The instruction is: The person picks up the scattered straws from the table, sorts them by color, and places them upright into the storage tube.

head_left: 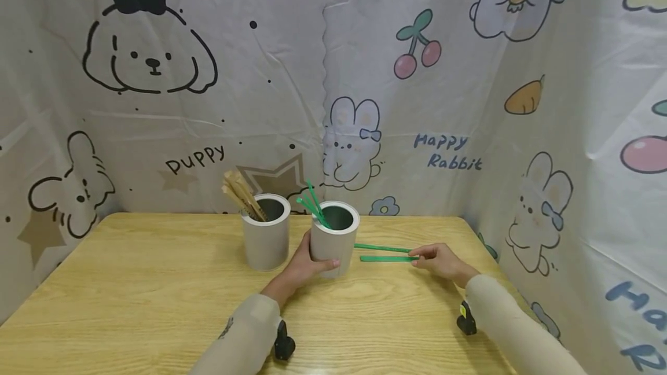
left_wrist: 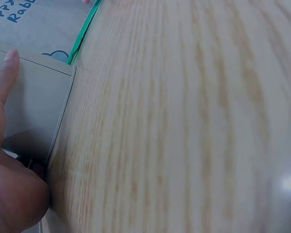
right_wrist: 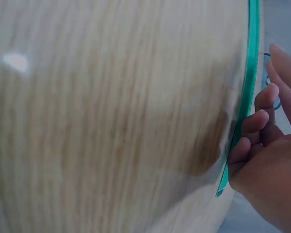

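Note:
My left hand [head_left: 304, 262] grips the right-hand white cylindrical cup [head_left: 330, 247] from its left side, thumb across the front. Several thin green sticks [head_left: 315, 213] lean inside that cup. To its right, a near green stick [head_left: 385, 258] and a far green stick [head_left: 383, 247] lie side by side on the table. My right hand [head_left: 440, 260] is at their right ends, fingertips touching or very close to them. The right wrist view shows its lower fingers curled beside one green stick [right_wrist: 250, 73]. Whether finger and thumb pinch a stick is hidden.
A second white cup [head_left: 266, 245] stands just left of the held one, with tan sticks [head_left: 242, 195] leaning out of it. Both cups stand toward the back of the wooden table [head_left: 156, 305]. Behind and beside it hangs a printed cloth [head_left: 281, 74].

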`<act>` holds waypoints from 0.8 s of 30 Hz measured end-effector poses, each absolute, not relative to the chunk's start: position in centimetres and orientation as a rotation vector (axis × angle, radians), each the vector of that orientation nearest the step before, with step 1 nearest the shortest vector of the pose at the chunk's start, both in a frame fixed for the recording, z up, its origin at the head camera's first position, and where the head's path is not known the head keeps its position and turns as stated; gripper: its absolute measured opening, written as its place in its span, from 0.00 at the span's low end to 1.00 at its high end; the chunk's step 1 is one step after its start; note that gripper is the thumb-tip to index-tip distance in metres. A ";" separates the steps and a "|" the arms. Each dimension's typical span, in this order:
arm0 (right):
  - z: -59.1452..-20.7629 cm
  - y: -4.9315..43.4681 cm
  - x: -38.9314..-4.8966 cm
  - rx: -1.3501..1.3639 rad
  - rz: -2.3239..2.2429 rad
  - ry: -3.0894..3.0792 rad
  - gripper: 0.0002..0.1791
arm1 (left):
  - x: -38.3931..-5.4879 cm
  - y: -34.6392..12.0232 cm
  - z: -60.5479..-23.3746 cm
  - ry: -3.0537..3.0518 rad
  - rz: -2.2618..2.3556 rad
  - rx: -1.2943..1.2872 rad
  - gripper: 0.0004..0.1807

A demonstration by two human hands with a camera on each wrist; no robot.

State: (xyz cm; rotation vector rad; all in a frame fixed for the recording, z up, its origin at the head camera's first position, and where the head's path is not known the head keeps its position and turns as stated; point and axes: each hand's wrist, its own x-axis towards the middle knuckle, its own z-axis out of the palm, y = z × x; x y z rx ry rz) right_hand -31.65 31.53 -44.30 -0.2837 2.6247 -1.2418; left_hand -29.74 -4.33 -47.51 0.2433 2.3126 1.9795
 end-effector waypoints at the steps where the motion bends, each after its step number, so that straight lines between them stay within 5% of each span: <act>1: -44.4 31.5 -31.7 -0.289 -1.239 2.635 0.19 | -29.7 -4.3 -47.5 2.311 1.983 0.244 0.60; 16: -45.1 30.5 -31.9 -0.284 -1.162 2.823 0.04 | -29.5 -4.1 -47.4 2.324 1.994 0.254 0.59; 24: -41.1 29.8 -32.0 -0.192 -1.273 2.779 0.13 | -29.5 -4.2 -47.4 2.328 1.990 0.246 0.60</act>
